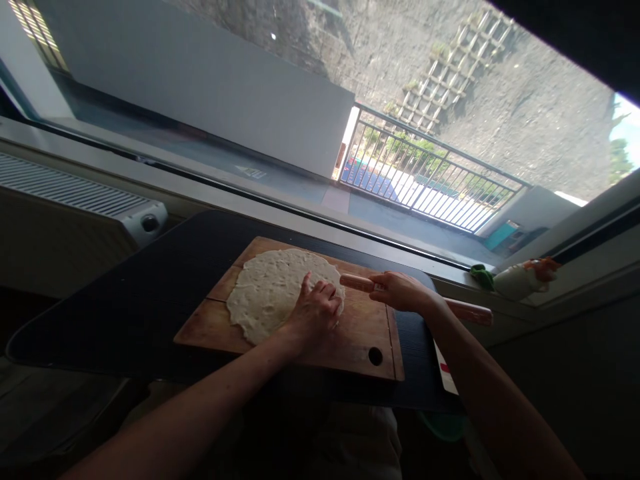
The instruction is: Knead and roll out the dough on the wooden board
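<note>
A flat, roughly round sheet of dough [270,287] with an uneven edge lies on a wooden cutting board [365,340]. My left hand [316,310] is over the dough's right side, its fingers curled down at the edge and one finger raised. The fingertips and thumb seem closed on the dough's rim, though the grip is partly hidden. Just right of the dough, my right hand [400,291] is wrapped around the middle of a wooden rolling pin [467,312]. The pin is held above the board's right side, apart from the dough, one end passing behind my forearm.
The board rests on a dark table [115,300] against a window sill [280,217]. A white radiator [80,190] stands at the left. On the sill at the right are a green object [481,275] and a pale jar-like object [515,282]. A pale flat item [445,370] lies beside my right forearm.
</note>
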A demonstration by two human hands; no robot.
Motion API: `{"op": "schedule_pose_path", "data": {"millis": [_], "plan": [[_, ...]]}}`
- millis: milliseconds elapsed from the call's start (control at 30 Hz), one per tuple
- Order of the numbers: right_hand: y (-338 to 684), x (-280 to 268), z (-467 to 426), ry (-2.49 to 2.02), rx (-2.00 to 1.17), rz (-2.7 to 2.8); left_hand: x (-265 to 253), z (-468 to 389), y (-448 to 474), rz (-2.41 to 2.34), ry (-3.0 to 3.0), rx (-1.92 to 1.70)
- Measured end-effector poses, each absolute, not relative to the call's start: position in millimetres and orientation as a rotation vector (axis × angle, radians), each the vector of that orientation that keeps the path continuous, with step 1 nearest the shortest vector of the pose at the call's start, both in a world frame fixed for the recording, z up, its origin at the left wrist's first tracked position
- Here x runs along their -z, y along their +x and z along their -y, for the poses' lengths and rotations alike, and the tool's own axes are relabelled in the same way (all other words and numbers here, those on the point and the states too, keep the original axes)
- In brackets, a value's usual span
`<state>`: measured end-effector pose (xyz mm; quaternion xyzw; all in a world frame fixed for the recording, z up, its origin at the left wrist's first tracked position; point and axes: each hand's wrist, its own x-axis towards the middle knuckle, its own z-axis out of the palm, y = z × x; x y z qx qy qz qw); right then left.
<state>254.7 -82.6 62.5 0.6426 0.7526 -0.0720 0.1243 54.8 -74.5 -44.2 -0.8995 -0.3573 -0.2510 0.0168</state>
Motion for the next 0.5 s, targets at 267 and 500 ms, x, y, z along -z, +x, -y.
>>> {"op": "schedule_pose_path", "data": {"millis": [267,500], "plan": [[242,-71,73,1.851,0.086,-2.144,45,75,54,1.119,-2.802,0.766],[247,-71,67,1.800,0.098,-2.151,44,76,54,1.129,-2.807,0.765]]}}
